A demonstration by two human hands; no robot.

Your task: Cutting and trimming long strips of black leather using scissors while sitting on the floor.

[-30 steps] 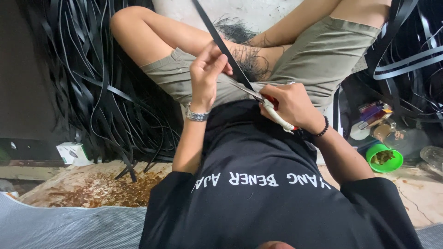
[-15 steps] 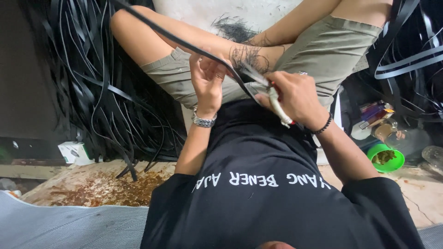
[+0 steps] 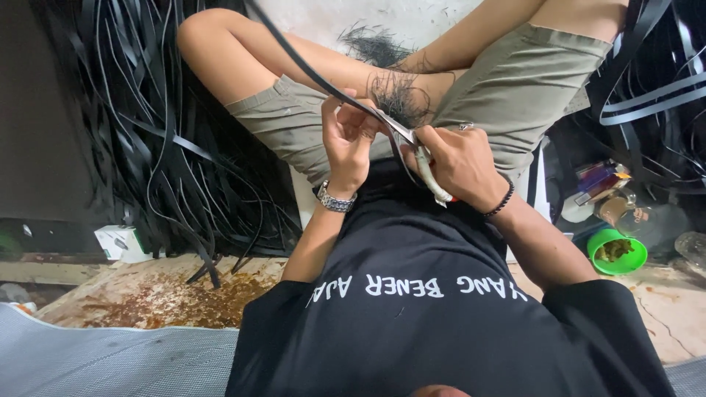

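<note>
I sit cross-legged in olive shorts and a black shirt. My left hand (image 3: 347, 140), with a metal watch on the wrist, pinches a long black strip (image 3: 294, 59) that runs up and to the left over my knee. My right hand (image 3: 457, 163), with a dark bead bracelet, grips scissors (image 3: 419, 151) with pale and red handles. Their blades meet the strip just right of my left fingers. A clump of thin black trimmings (image 3: 393, 92) lies on my lap beyond the hands.
A big heap of black strips (image 3: 140, 125) fills the left side, and more strips (image 3: 654, 81) lie at the right. A green bowl (image 3: 616, 252), small containers (image 3: 599, 184) and a glass jar (image 3: 651, 220) stand at the right. A small white box (image 3: 116, 242) sits at the left.
The strip swung from pointing straight up to slanting up-left. Both hands shifted a little to the right and down, with the scissors kept against the strip.
</note>
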